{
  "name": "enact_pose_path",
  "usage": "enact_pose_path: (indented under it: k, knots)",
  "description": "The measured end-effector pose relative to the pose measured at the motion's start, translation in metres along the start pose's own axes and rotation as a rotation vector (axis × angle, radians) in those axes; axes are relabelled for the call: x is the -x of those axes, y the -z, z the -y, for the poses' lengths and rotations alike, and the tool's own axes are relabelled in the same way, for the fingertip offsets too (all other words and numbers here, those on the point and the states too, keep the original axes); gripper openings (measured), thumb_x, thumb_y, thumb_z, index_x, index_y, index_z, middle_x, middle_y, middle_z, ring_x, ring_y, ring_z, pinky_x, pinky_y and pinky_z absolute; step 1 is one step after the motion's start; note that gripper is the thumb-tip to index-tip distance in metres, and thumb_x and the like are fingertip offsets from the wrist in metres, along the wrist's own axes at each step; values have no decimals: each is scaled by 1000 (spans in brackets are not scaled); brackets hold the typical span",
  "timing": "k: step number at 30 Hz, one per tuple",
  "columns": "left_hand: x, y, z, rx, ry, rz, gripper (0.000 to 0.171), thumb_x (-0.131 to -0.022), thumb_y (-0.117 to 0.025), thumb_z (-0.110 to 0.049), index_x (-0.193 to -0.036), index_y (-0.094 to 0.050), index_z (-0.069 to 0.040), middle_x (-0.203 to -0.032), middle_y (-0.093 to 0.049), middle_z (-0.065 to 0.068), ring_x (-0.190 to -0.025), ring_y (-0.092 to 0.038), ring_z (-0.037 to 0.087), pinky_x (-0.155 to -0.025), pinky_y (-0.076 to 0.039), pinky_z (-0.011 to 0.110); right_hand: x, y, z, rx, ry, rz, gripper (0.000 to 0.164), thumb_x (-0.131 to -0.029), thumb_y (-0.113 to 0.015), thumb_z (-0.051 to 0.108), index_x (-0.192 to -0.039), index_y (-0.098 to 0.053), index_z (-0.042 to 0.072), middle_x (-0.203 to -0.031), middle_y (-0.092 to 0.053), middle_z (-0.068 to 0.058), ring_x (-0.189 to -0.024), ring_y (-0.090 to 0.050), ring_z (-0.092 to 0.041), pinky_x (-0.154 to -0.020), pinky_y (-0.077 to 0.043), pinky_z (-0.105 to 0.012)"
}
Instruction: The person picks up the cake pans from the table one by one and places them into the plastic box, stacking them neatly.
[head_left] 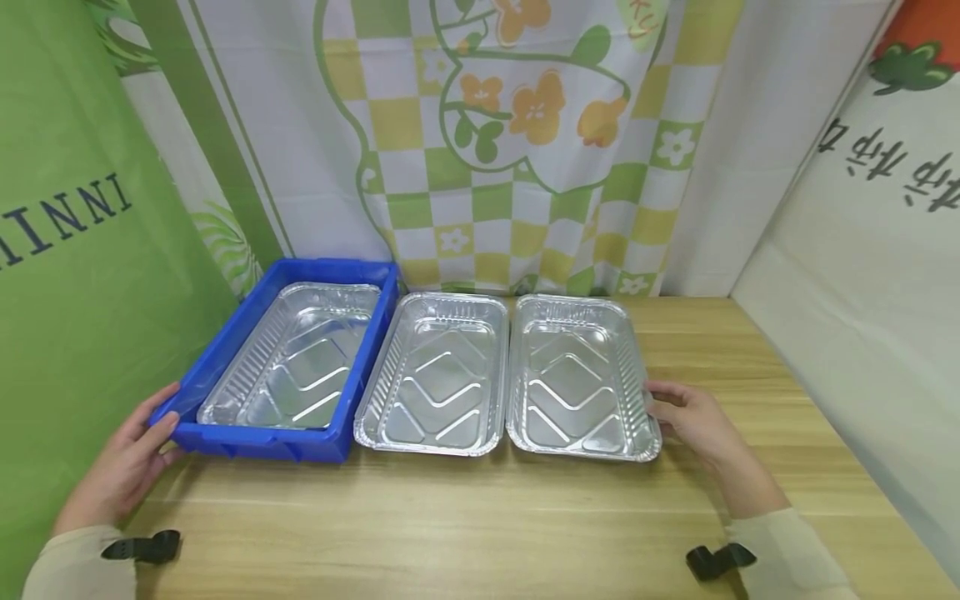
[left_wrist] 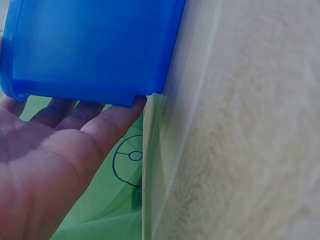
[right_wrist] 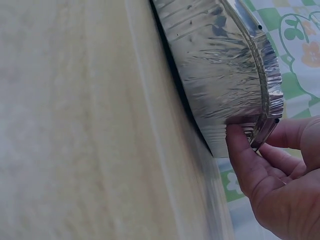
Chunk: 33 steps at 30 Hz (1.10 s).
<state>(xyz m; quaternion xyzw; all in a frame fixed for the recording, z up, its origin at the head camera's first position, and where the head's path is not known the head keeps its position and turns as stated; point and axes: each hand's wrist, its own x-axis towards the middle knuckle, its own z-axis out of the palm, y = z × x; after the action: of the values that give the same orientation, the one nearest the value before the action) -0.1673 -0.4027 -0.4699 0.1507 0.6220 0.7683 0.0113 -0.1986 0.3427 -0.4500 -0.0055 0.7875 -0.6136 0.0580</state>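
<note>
At the left, a blue plastic crate [head_left: 348, 417] holds a foil tray [head_left: 315, 354]. My left hand [head_left: 131, 458] grips the crate's near left corner, thumb by the rim; in the left wrist view its fingers [left_wrist: 117, 122] lie against the blue wall. A second foil tray [head_left: 442, 383] lies flat on the table right beside the crate. Next to it is a third foil tray [head_left: 573, 383]. My right hand [head_left: 697, 421] pinches this third tray's right rim. Up close in the right wrist view, fingers and thumb of the right hand [right_wrist: 280, 175] meet at the crimped foil edge [right_wrist: 272, 95].
A wooden table [head_left: 420, 533] bears everything. Behind stands a patterned curtain [head_left: 525, 208], with a green cloth [head_left: 82, 317] at the left and a white cloth [head_left: 862, 292] at the right. Black wrist straps [head_left: 142, 547] sit on both sleeves.
</note>
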Motion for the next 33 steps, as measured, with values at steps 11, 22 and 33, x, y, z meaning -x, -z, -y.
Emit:
enact_pose_path:
  k: [11,22,33]
  knots:
    - [0,-1,-1,26,-28,8,56,-106,-32,1,-158,-21,-16,-132,-42,-6,-113,-59,9,-91,-53,25,3,3,2,-23,0,-1,52,-98,-54,4,-143,-33,-14,-140,-39,-36,-99,-65,-20,-87,-57,-33]
    - [-2,-1,2,85,-62,28,55,-105,-29,3,-156,-26,-14,-133,-44,-3,-114,-59,12,-91,-54,27,4,6,8,-35,0,-15,54,-98,-55,4,-144,-31,-12,-143,-37,-35,-99,-65,-17,-87,-57,-31]
    - [0,0,0,26,-28,14,56,-106,-32,0,-158,-19,-16,-132,-39,-4,-114,-59,9,-93,-52,24,6,4,18,-40,43,-26,53,-99,-54,3,-144,-32,-13,-142,-37,-35,-101,-64,-16,-88,-56,-31]
